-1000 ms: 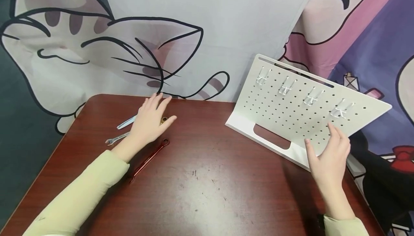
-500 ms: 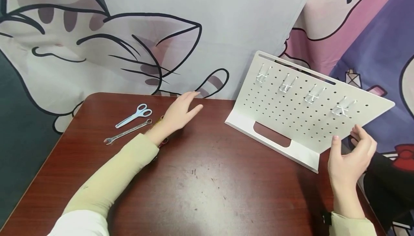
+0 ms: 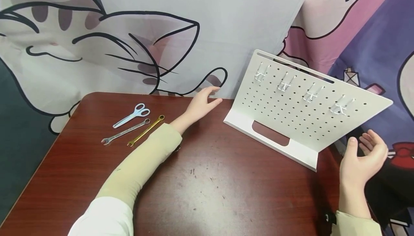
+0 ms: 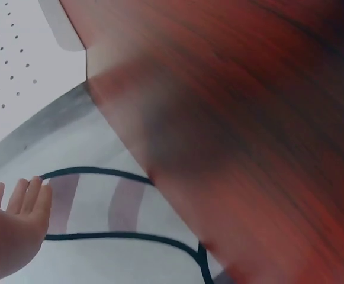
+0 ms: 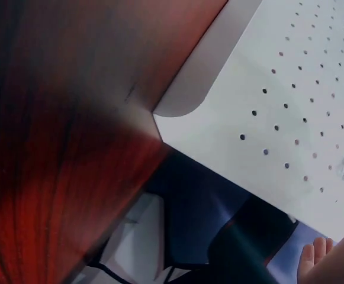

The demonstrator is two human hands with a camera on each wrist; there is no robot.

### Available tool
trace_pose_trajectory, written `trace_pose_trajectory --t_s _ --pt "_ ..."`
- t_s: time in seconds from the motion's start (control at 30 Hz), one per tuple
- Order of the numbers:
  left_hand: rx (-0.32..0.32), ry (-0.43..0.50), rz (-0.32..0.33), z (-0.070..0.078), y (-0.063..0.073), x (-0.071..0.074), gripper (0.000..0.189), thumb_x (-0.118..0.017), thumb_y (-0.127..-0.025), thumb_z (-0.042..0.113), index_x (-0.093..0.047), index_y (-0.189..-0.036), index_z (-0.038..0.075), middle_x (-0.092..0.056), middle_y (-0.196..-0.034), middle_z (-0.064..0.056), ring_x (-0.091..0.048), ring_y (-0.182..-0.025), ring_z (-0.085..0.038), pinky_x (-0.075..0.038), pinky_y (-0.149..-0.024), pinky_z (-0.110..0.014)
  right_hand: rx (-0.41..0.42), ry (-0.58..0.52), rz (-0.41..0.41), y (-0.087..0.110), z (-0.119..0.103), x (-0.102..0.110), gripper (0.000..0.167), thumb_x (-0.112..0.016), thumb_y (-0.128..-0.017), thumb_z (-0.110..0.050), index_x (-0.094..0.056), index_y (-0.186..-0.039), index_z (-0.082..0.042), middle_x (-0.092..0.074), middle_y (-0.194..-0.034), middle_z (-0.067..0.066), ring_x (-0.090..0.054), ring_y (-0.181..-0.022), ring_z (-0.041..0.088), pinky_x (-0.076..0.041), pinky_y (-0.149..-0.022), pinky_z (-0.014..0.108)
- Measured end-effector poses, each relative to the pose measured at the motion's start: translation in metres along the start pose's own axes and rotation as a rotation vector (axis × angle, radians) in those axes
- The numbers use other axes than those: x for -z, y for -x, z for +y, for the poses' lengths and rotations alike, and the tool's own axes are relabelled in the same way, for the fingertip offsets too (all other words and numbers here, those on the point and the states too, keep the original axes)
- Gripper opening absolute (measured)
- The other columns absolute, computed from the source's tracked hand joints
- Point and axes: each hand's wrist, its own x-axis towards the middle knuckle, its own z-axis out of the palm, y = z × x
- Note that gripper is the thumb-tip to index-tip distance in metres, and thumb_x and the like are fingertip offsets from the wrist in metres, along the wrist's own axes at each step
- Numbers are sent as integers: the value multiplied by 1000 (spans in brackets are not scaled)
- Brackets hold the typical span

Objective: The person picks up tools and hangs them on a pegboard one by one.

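Note:
My left hand (image 3: 201, 103) hovers by the table's far edge, holding nothing, its fingers extended and thumb apart. To its right stands a white pegboard (image 3: 275, 112) on a bent base, with several clear hooks (image 3: 311, 92) along its upper part. Just beyond the board's right edge is my right hand (image 3: 362, 160), its fingers loosely bent around nothing. Left of my left arm lie light-blue scissors (image 3: 132, 116), a silver combination wrench (image 3: 125, 132) and a gold-coloured wrench (image 3: 146, 131). In the left wrist view, the left hand (image 4: 18, 228) shows against the backdrop.
The dark red-brown table (image 3: 233, 189) extends in front of the board. Behind it hangs a printed cloth backdrop (image 3: 239, 20) with cartoon figures. The board's base (image 3: 275, 144) has a rectangular cut-out, and its lower right corner lies close to the table's right side.
My left hand has moved right from above the tools, leaving the scissors and gold wrench visible. A red wrench is now covered by the left arm. My right hand has shifted right, past the board.

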Motion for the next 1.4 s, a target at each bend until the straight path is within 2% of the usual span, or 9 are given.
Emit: trace_pose_trajectory --t_s 0.2,0.47,0.63,0.77,0.9,1.07,1.2,1.3,1.4 --pt "32 191 31 0 -14 -17 49 -71 -103 16 -57 -148 4 -63 -149 -16 -64 -136 -31 -50 -117 -35 -130 -38 -2 -9 19 0 38 -63 -99 -11 -65 -137 -12 -59 -110 -20 -62 -108 -2 -50 -100 16" --pt "144 409 61 1 -29 -37 48 -71 -102 11 -58 -148 4 -63 -149 -17 -64 -136 -33 -53 -114 -38 -320 -245 -39 -10 32 -5 35 -66 -97 -3 -68 -131 -13 -65 -105 -12 -59 -99 -1 -44 -89 13" --pt "187 530 53 4 -38 -47 51 -69 -103 7 -54 -150 1 -60 -151 -21 -61 -139 -35 -52 -116 -40 -375 -254 -88 -10 36 -9 36 -67 -98 -5 -66 -132 -12 -64 -105 -12 -59 -98 -1 -44 -86 11" --pt "189 603 26 8 -46 -54 52 -67 -104 5 -51 -153 1 -58 -153 -21 -59 -142 -35 -49 -118 -39 -411 -210 -130 -12 37 -13 40 -67 -99 -7 -63 -138 -14 -63 -105 -15 -59 -99 -2 -44 -86 8" --pt "164 606 -4 13 -55 -59 52 -66 -104 5 -51 -154 2 -58 -155 -19 -57 -144 -35 -49 -118 -37 -428 -140 -159 -13 39 -17 45 -66 -101 -11 -58 -145 -14 -60 -107 -18 -57 -102 -3 -46 -94 10" --pt "149 553 -67 16 -61 -62 57 -66 -105 9 -46 -159 7 -52 -160 -16 -52 -148 -31 -47 -120 -35 -434 -87 -172 -13 39 -25 47 -64 -103 -14 -56 -149 -12 -57 -106 -20 -55 -102 -4 -47 -107 19" --pt "139 515 -108 16 -63 -62 60 -67 -105 10 -44 -160 8 -53 -160 -15 -53 -147 -28 -47 -120 -34 -418 -70 -178 -14 39 -28 38 -64 -103 -14 -61 -140 -15 -57 -102 -20 -55 -97 -5 -48 -96 15" --pt "143 494 -125 16 -63 -61 58 -65 -106 11 -45 -160 7 -54 -159 -15 -54 -147 -28 -47 -119 -33 -415 -93 -168 -16 41 -29 23 -66 -102 -11 -65 -122 -22 -59 -97 -20 -56 -93 -4 -49 -84 8" --pt "162 472 -121 16 -63 -60 54 -63 -108 12 -46 -159 6 -54 -159 -15 -54 -147 -28 -47 -120 -34 -419 -142 -154 -18 45 -29 21 -68 -100 -7 -67 -107 -26 -62 -89 -18 -57 -87 -2 -48 -76 4"
